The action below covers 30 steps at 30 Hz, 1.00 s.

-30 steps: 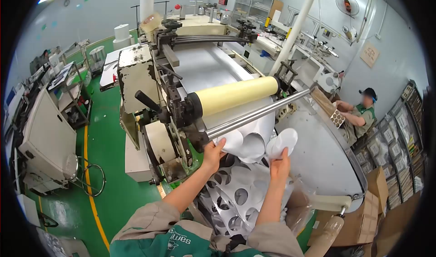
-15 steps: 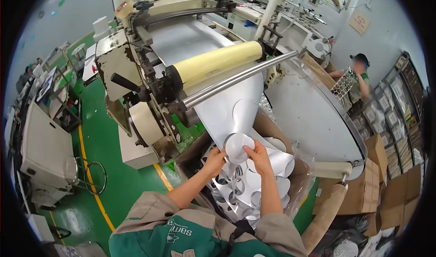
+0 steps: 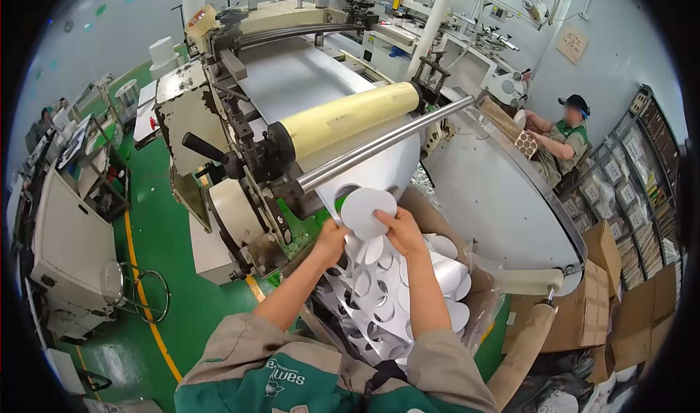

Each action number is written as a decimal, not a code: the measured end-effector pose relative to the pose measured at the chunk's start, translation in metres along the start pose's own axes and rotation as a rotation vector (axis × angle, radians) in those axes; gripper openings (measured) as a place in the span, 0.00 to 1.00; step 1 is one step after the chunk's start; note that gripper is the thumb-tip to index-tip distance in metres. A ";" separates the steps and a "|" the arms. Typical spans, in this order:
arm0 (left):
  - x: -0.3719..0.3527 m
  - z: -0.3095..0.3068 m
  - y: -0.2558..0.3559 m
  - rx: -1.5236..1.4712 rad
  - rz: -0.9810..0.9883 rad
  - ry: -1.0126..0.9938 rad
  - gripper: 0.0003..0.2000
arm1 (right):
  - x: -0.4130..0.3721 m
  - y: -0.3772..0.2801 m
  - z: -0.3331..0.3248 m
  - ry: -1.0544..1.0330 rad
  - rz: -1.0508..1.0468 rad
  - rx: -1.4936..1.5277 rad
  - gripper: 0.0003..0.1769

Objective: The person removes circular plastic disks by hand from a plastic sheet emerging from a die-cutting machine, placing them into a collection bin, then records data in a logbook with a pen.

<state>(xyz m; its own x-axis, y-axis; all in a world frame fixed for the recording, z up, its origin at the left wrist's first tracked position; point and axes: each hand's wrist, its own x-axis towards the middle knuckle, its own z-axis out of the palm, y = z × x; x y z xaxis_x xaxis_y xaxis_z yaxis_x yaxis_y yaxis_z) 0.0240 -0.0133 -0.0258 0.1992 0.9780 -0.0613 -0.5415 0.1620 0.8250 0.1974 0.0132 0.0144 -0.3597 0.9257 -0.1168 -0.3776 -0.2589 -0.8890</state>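
Observation:
My right hand (image 3: pixel 402 231) pinches a round white disc (image 3: pixel 367 210), thumb on its upper face. The disc is held up in front of the punched silvery-white sheet (image 3: pixel 386 172) that hangs from the machine's rollers. Close by on the left, my left hand (image 3: pixel 332 243) is closed on the left edge of that sheet; its fingertips are partly hidden. Behind the disc, a round hole shows in the sheet. Beneath both hands, a lined cardboard box (image 3: pixel 477 285) holds crumpled punched sheet (image 3: pixel 375 304) and loose discs.
A yellow roller (image 3: pixel 350 118) and a steel bar (image 3: pixel 386 143) cross the machine ahead. A grey metal panel (image 3: pixel 503 187) stands to the right, beside cardboard boxes (image 3: pixel 583 304). A stool (image 3: pixel 142 289) is at left. A co-worker (image 3: pixel 565 139) sits at far right.
The disc has come up and left with my right hand, apart from the sheet, where a hole now shows. My left hand has shifted slightly left. The co-worker's perforated piece is lower.

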 end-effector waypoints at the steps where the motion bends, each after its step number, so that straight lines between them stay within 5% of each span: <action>1: -0.001 -0.007 -0.009 0.016 -0.069 -0.076 0.12 | -0.001 0.005 -0.006 0.024 -0.039 0.060 0.21; 4: -0.016 0.013 0.025 -0.034 -0.139 -0.036 0.20 | -0.023 0.057 -0.080 0.046 -0.062 0.508 0.20; 5: -0.010 0.014 0.028 -0.034 -0.079 0.063 0.20 | -0.036 0.063 -0.085 0.323 -0.074 0.652 0.19; 8: 0.025 -0.014 0.016 -0.152 0.046 0.252 0.19 | -0.047 0.063 -0.112 0.448 -0.297 0.816 0.16; 9: 0.030 -0.012 0.016 -0.024 0.240 0.303 0.16 | -0.045 0.042 -0.092 0.373 -0.358 0.669 0.17; 10: 0.033 -0.016 0.013 -0.096 0.205 0.234 0.15 | -0.036 0.023 -0.074 0.303 -0.417 0.524 0.18; 11: 0.032 -0.012 0.014 -0.147 0.191 0.203 0.14 | -0.019 0.025 -0.077 0.322 -0.448 0.053 0.18; 13: 0.024 -0.003 0.021 -0.191 0.164 0.122 0.13 | 0.009 0.006 -0.045 0.229 -0.381 -0.258 0.19; 16: 0.018 -0.011 0.018 -0.216 0.088 0.037 0.13 | 0.042 0.004 0.012 0.061 -0.204 -0.147 0.20; 18: 0.019 -0.014 0.025 -0.261 0.024 0.048 0.14 | 0.039 0.009 0.016 0.156 -0.240 -0.123 0.20; 22: 0.036 -0.035 0.028 -0.176 0.085 0.112 0.22 | 0.014 0.043 -0.075 0.496 -0.157 0.492 0.23; 24: 0.042 -0.030 0.032 -0.095 0.229 0.200 0.20 | -0.008 0.027 -0.082 0.417 -0.368 0.520 0.24; 28: 0.070 -0.042 0.025 -0.505 0.196 0.013 0.13 | -0.004 -0.029 -0.012 0.245 -0.369 0.044 0.23; 30: 0.053 -0.016 0.030 -0.323 0.227 0.235 0.12 | 0.017 -0.039 0.020 0.115 -0.354 -0.066 0.21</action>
<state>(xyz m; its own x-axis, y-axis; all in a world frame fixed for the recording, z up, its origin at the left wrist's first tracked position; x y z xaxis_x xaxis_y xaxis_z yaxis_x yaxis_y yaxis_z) 0.0054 0.0459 -0.0136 -0.1240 0.9907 -0.0558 -0.7843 -0.0635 0.6171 0.1893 0.0335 0.0563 -0.1173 0.9805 0.1574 -0.4045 0.0976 -0.9093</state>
